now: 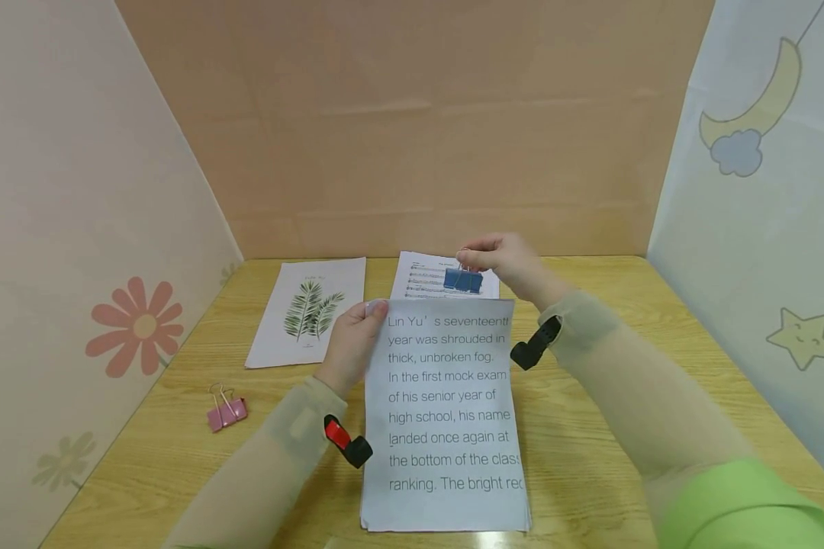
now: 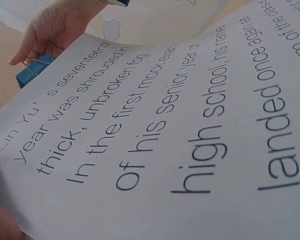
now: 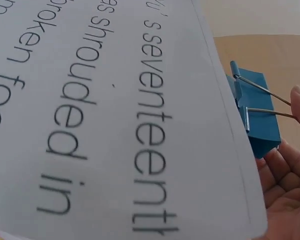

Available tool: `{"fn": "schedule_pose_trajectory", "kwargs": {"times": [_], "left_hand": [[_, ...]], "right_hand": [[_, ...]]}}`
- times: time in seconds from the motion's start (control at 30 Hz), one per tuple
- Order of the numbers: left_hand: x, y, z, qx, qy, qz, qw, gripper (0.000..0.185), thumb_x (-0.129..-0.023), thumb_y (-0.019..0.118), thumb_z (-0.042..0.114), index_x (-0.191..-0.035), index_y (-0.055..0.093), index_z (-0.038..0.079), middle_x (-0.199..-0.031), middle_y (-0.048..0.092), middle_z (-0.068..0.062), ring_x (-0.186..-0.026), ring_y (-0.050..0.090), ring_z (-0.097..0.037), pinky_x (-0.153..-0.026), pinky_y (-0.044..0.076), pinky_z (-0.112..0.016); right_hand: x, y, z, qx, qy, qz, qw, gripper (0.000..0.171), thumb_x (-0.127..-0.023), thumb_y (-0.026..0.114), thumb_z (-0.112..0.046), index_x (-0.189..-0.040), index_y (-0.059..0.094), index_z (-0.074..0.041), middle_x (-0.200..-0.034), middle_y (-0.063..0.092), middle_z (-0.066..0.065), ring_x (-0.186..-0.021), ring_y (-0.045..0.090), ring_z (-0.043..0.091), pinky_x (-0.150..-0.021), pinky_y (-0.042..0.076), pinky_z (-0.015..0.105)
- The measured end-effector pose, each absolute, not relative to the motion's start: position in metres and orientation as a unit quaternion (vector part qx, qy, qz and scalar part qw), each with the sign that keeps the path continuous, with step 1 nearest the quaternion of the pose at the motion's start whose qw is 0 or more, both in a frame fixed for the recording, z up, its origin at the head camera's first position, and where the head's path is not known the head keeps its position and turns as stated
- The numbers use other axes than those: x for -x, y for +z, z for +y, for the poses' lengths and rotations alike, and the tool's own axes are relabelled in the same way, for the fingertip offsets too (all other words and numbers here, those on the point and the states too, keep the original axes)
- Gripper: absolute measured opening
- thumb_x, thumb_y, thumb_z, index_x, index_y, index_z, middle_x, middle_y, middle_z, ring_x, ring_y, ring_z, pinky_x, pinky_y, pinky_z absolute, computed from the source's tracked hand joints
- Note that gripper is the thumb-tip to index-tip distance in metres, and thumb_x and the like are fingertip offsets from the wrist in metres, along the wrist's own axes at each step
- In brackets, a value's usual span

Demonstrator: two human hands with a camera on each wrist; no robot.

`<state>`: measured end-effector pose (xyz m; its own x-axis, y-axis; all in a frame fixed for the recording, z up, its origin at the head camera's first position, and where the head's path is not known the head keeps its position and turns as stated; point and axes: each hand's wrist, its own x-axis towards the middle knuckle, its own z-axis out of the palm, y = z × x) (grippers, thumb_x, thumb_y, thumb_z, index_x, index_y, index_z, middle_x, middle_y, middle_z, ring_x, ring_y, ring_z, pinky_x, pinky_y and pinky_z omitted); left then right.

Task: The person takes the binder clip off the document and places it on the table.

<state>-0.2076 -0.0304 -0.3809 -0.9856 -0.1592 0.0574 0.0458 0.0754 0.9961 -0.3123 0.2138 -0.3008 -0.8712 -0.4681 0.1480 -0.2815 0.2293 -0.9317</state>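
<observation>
My left hand (image 1: 353,343) grips a stack of printed paper (image 1: 446,507) by its upper left corner, the thumb over the front. Large black text covers the top sheet, and the stack tilts up toward me. Just beyond its top edge, my right hand (image 1: 515,263) pinches a blue binder clip (image 1: 463,280) by its wire handles. The right wrist view shows the clip (image 3: 262,130) close behind the paper's edge, partly hidden by it; whether it touches the paper I cannot tell. Only a bit of the left hand (image 2: 2,222) appears in the left wrist view.
A sheet with green palm leaves (image 1: 281,332) lies at the back left of the wooden table (image 1: 590,473). Sheet music (image 1: 419,276) lies behind the held stack, partly covered. A pink binder clip (image 1: 227,414) sits at the left. Printed walls (image 1: 748,229) border the table.
</observation>
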Motion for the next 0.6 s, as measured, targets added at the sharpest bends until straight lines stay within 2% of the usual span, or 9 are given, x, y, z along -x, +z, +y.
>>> {"fn": "schedule_pose_trajectory", "kwargs": {"times": [0.13,0.37,0.6], "left_hand": [[0.208,-0.382,-0.031,-0.038,-0.683,-0.726,0.074,0.04,-0.093,0.058,0.047,-0.107,0.067,0.011,-0.093,0.07,-0.011,-0.075,0.069,-0.024,-0.061,0.057,-0.037],[0.209,-0.383,-0.033,-0.04,-0.687,-0.721,0.078,0.041,-0.094,0.058,0.046,-0.106,0.067,0.008,-0.091,0.069,-0.012,-0.072,0.068,-0.023,-0.059,0.057,-0.036],[0.209,-0.384,-0.032,-0.046,-0.689,-0.719,0.082,0.04,-0.094,0.059,0.045,-0.106,0.067,0.008,-0.091,0.069,-0.011,-0.071,0.068,-0.022,-0.058,0.056,-0.035]], "right_hand": [[0.316,-0.301,0.232,0.227,-0.589,0.773,0.065,0.026,-0.091,0.066,-0.018,-0.104,0.066,0.004,-0.08,0.064,-0.003,-0.082,0.055,0.018,-0.084,0.043,0.036],[0.316,-0.302,0.264,0.189,-0.612,0.767,0.046,0.023,-0.092,0.067,-0.021,-0.103,0.068,-0.001,-0.084,0.067,-0.001,-0.085,0.057,0.018,-0.09,0.041,0.037],[0.312,-0.312,0.293,0.168,-0.605,0.777,0.054,0.02,-0.093,0.066,-0.024,-0.101,0.07,-0.006,-0.082,0.067,-0.007,-0.083,0.058,0.014,-0.087,0.041,0.031]]}}
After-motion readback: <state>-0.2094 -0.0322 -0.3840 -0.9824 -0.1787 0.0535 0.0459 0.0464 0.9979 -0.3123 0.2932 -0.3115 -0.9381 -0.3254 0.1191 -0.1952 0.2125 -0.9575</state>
